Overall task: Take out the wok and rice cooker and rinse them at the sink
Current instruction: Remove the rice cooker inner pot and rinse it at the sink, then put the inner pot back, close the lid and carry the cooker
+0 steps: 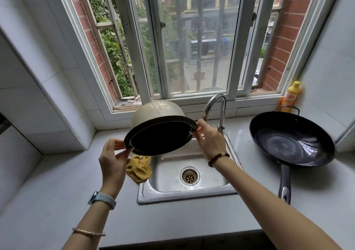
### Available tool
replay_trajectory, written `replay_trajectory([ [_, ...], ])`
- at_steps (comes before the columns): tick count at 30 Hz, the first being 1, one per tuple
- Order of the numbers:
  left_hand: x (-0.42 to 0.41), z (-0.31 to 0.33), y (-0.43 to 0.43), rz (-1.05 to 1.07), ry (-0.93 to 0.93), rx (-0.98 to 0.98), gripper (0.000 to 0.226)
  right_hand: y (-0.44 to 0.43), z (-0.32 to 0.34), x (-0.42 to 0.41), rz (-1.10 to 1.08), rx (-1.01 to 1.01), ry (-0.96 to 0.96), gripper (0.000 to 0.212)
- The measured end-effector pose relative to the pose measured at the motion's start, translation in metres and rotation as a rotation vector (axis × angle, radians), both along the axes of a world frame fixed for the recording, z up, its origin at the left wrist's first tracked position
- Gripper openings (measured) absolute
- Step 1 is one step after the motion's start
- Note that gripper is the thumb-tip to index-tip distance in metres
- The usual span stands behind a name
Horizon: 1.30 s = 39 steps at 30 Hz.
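Observation:
Both my hands hold the rice cooker pot [157,113] above the steel sink [186,194], tipped so its dark opening faces me and its pale bottom points toward the window. My left hand [113,159] pinches the rim at its lower left. My right hand [209,140] grips the rim at the right, close to the faucet [221,111]. No water runs from the faucet. The black wok [292,140] rests on the counter right of the sink, wet and shiny inside, its long handle [284,184] pointing toward me.
A yellow cloth [140,168] lies bunched on the sink's left rim. A yellow-orange detergent bottle [291,96] stands on the sill behind the wok. The grey counter [57,192] runs left and right of the sink; a barred window fills the back wall.

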<state>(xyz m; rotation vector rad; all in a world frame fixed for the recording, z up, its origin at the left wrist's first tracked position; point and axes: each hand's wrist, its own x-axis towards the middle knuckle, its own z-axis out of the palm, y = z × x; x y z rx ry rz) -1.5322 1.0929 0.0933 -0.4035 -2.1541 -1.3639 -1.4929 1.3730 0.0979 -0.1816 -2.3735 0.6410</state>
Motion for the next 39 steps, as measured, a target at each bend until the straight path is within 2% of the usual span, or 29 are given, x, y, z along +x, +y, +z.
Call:
replay_trajectory([
  [3, 0.0, -0.002, 0.0, 0.016, -0.025, 0.02, 0.024, -0.004, 0.0, 0.004, -0.007, -0.02, 0.052, 0.024],
  [9, -0.008, -0.007, 0.005, -0.076, -0.38, 0.127, 0.026, 0.015, 0.006, 0.006, 0.034, -0.229, -0.268, 0.021],
  [15, -0.016, -0.006, 0.024, -0.268, -0.788, 0.228, 0.022, 0.041, 0.017, 0.034, 0.153, -0.671, -0.585, 0.023],
  [19, 0.003, -0.002, 0.053, -0.392, -0.969, 0.215, 0.008, 0.074, 0.011, 0.079, 0.101, -0.937, -0.713, 0.021],
  [21, 0.014, 0.004, 0.075, -0.461, -1.023, 0.215, 0.007, 0.091, 0.007, 0.106, 0.06, -1.028, -0.698, 0.02],
  [25, 0.034, 0.016, 0.135, -0.596, -1.028, 0.104, 0.017, 0.124, 0.007, 0.167, -0.055, -1.142, -0.603, 0.022],
  [28, 0.055, 0.024, 0.19, -0.696, -1.043, 0.057, 0.01, 0.153, 0.013, 0.219, -0.168, -1.19, -0.517, 0.027],
  [31, 0.085, 0.03, 0.249, -0.812, -1.055, -0.005, 0.012, 0.188, 0.021, 0.277, -0.255, -1.257, -0.425, 0.021],
  [39, 0.202, 0.04, 0.389, -1.042, -1.08, -0.074, 0.023, 0.269, 0.041, 0.436, -0.476, -1.263, -0.169, 0.008],
])
